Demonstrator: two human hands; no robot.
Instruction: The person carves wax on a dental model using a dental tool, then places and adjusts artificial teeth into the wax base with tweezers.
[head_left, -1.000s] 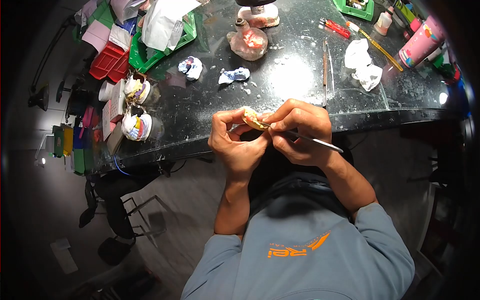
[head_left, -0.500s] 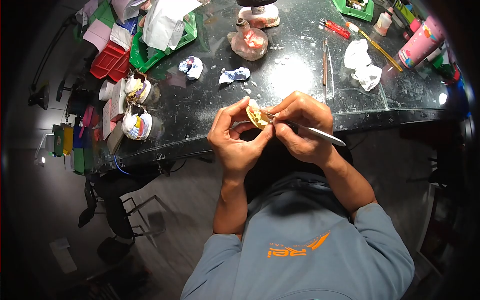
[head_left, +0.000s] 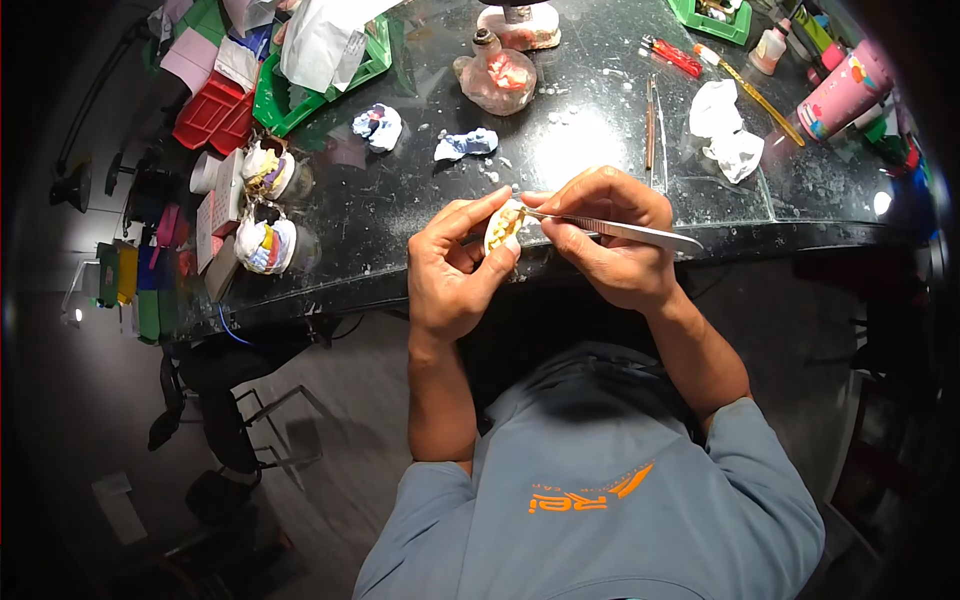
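Observation:
Between the fingers and thumb of my left hand (head_left: 455, 270) is a small cream-yellow dental cast (head_left: 497, 232), tilted with its row of teeth turned up. My left thumb presses on its near side. My right hand (head_left: 615, 240) pinches a flat silver scalpel-like tool (head_left: 640, 233) like a pen. Its thin tip touches or nearly touches the upper right edge of the cast; exactly where is too small to tell. Just beyond my hands lie a pale blue lump (head_left: 466, 144) and several white crumbs on the black table (head_left: 390, 220).
Mounted dental models (head_left: 265, 240) stand at the left, beside small boxes (head_left: 226, 190). Green (head_left: 375, 60) and red bins (head_left: 215, 120) sit behind. A glass burner-like bottle (head_left: 497, 82) stands ahead. Brushes (head_left: 651, 125), crumpled tissue (head_left: 735, 150) and a pink tumbler (head_left: 840, 95) are right.
My left hand has turned the cast so more of its teeth face up, and shifted slightly left. The silver tool now lies flatter, its tip at the cast's upper edge.

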